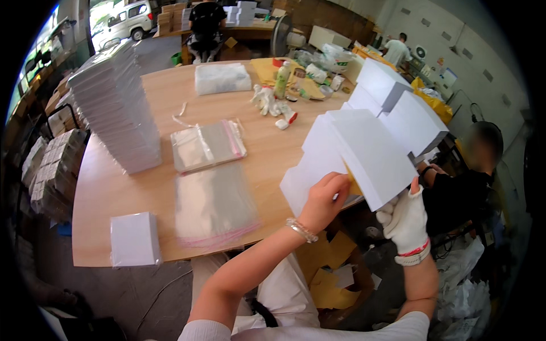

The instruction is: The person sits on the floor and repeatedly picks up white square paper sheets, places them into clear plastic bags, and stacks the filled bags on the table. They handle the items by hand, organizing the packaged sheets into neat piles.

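My bare left hand [325, 203], a bracelet at its wrist, has its fingers curled closed at a strip of brown paper [354, 181]. That strip shows between two blocks of white paper. My right hand [406, 219], in a white glove with fingertips uncovered, grips the near lower corner of a stack of white paper [372, 153], which is tilted. Beneath and left of it, another white stack [310, 176] rests at the table's right edge. Clear plastic bags [213, 204] lie flat left of my hands, with a second pile of bags [207, 145] behind them.
A tall stack of white packs [116, 108] stands at the table's left. A wrapped white pack [135, 238] lies at the front edge. Gloves [270, 102], a bottle [282, 79] and tape are farther back. A person [478, 170] sits at right. Brown paper scraps [333, 284] lie below.
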Tool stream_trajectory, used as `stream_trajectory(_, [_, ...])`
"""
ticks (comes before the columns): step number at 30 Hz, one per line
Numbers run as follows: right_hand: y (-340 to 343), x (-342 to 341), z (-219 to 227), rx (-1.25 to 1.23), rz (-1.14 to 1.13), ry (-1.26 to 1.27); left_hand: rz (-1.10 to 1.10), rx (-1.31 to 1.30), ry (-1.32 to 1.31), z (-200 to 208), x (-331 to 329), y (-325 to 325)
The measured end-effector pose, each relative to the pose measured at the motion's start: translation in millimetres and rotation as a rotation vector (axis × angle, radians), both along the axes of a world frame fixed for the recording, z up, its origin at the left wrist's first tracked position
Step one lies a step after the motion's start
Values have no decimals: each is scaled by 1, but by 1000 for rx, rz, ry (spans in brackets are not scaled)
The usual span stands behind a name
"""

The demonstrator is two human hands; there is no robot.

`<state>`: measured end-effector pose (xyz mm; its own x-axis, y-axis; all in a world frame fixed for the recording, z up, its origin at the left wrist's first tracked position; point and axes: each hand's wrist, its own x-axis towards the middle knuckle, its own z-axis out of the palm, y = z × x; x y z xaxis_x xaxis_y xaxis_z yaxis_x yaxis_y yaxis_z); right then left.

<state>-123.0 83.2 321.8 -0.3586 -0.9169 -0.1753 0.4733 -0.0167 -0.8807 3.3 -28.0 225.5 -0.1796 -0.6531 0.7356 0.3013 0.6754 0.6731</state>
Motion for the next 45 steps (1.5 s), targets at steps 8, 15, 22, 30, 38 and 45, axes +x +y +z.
stream_trajectory(8, [35, -2, -15, -262, -156, 404, -87, -155, -192, -54, 28, 28])
stream_trajectory(15, [102, -17, -76, -280, -133, 1879, -123, 86, -874, -202, 78, 67])
stream_trajectory(22, [58, 29, -134, 125, 391, 769, 631, 63, -1229, -173, 183, 7])
stream_trajectory(30, [-7, 74, -244, 134, 605, 201, 647, -37, -1414, -204, 213, -44])
stream_trajectory(38, [-43, 120, -242, 383, 456, -38, 833, -61, -1027, -202, 234, -41])
stream_trajectory(45, [-49, 128, -250, 543, 171, -174, 312, 991, -742, -151, 234, -42])
